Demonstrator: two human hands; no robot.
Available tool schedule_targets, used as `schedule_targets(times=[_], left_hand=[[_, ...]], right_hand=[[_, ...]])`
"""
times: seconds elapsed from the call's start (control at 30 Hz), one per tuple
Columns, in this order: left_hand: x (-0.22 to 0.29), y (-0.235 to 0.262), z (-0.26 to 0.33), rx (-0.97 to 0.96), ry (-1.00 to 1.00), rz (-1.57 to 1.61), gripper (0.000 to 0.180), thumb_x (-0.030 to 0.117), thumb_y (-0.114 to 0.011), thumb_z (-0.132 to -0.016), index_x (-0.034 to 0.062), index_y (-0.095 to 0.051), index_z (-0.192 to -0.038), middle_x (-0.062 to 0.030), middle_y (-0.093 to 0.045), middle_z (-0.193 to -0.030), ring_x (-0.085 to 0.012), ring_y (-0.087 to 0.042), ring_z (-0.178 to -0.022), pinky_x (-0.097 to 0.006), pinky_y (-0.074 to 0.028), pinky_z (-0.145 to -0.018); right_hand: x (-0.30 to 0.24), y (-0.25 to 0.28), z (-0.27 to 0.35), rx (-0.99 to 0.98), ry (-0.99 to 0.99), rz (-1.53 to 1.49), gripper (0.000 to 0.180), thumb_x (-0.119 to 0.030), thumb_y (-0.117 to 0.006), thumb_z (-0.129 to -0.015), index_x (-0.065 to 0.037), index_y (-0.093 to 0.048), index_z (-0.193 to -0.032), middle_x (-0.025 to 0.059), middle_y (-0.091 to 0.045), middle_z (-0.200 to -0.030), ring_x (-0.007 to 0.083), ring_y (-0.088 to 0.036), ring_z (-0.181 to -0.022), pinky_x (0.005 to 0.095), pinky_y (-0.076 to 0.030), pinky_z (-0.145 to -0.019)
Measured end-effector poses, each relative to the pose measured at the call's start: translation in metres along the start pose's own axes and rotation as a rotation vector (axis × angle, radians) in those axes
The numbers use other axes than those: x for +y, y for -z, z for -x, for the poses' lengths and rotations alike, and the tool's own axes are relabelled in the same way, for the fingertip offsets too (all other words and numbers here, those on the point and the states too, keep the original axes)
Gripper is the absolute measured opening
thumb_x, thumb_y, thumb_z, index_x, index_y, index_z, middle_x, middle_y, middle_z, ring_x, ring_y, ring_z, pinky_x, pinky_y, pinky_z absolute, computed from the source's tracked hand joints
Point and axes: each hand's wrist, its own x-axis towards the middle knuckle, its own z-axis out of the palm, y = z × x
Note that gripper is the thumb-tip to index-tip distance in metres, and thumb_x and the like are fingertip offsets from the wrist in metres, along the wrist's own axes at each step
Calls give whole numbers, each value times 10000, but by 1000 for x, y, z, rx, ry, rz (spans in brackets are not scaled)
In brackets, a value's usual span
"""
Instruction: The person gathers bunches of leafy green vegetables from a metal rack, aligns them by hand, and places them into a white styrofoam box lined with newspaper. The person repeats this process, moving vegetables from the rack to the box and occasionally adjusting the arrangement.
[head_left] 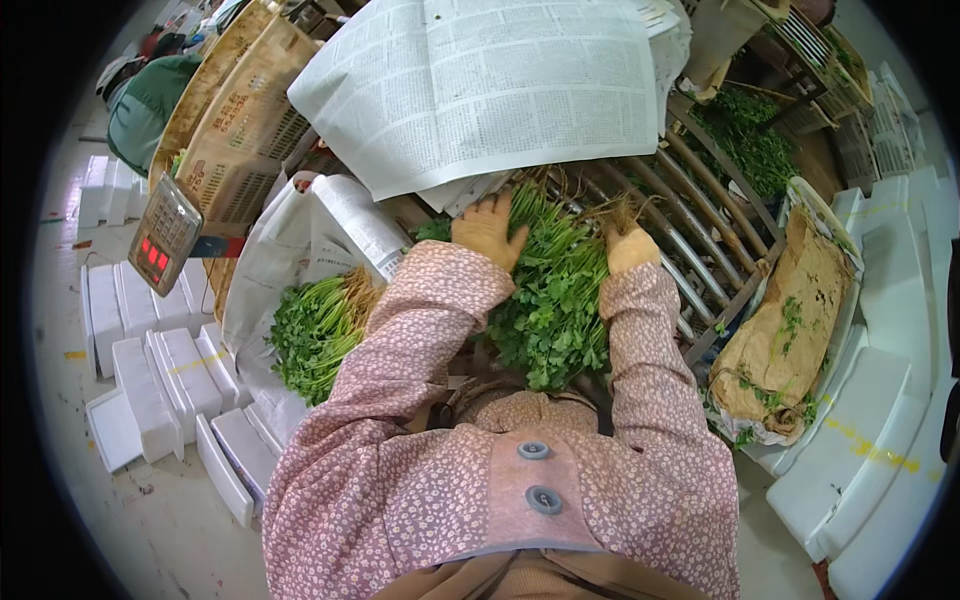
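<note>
A big bunch of leafy green herbs with thin stems (550, 315) lies in front of me, its leaves toward my body and its brownish roots (618, 206) at the far end. Against the left side of its stems rests my left hand (487, 232), fingers spread and thumb apart. My right hand (632, 248) is at the bunch's far right, its fingers curled in at the roots and partly hidden by them. Just beyond, a wide sheet of newspaper (490, 95) covers part of a metal-barred rack (700, 205).
A smaller herb bunch (318, 335) lies on white wrapping at left, beside rolled newspaper (360, 215). A scale display (165, 235) stands before plastic crates (245, 125). White foam boxes (170, 380) line both sides. Brown paper with leaf scraps (785, 330) lies at right.
</note>
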Motion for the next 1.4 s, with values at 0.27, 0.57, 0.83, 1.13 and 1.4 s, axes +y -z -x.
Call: schedule_targets(times=[0.27, 0.57, 0.83, 1.13, 1.4], left_hand=[[12, 1, -16, -345, 229, 48, 971, 504, -677, -762, 64, -176, -1468, -226, -393, -1389, -359, -457, -1214, -432, -438, -959], [8, -4, -38, -575, 200, 236, 1091, 591, -687, -728, 51, -108, -1479, -292, -326, -1410, -387, -397, -1280, -400, -367, -1057], [-9, -45, -54, -766, 131, 1064, 983, 494, -689, -796, 176, -84, -1502, -256, -167, -1502, -414, -324, -1326, -455, -326, -1080], [-17, -63, -40, -592, 298, 1210, 915, 354, -758, -774, 29, -236, -1451, -272, -397, -1383, -311, -489, -1200, -363, -393, -1034], [33, 58, 3, -329, 169, 679, 479, 205, -691, -831, 48, -541, -1258, -161, -624, -1083, -286, -606, -1010, -334, -503, -918]], right_hand=[[-24, -22, -28, -66, 175, -537, 630, -426, -650, -830, 45, -538, -1232, 213, -599, -1195, 339, -571, -1107, 360, -439, -941], [15, -25, -9, -28, -10, -1045, 305, -24, -577, -849, 65, -567, -1141, 116, -639, -1049, 202, -603, -876, 300, -478, -774], [58, -27, -1, -41, 111, -1191, 380, 9, -494, -865, 39, -509, -1244, 111, -618, -1112, 193, -590, -941, 284, -464, -838], [49, 9, 26, -157, 197, -1180, 550, -372, -673, -793, -16, -563, -1198, 107, -598, -1146, 234, -550, -1040, 354, -413, -945], [21, 21, 33, -265, 133, -1121, 297, -55, -641, -839, -5, -594, -1128, 86, -628, -1085, 180, -592, -987, 317, -459, -900]])
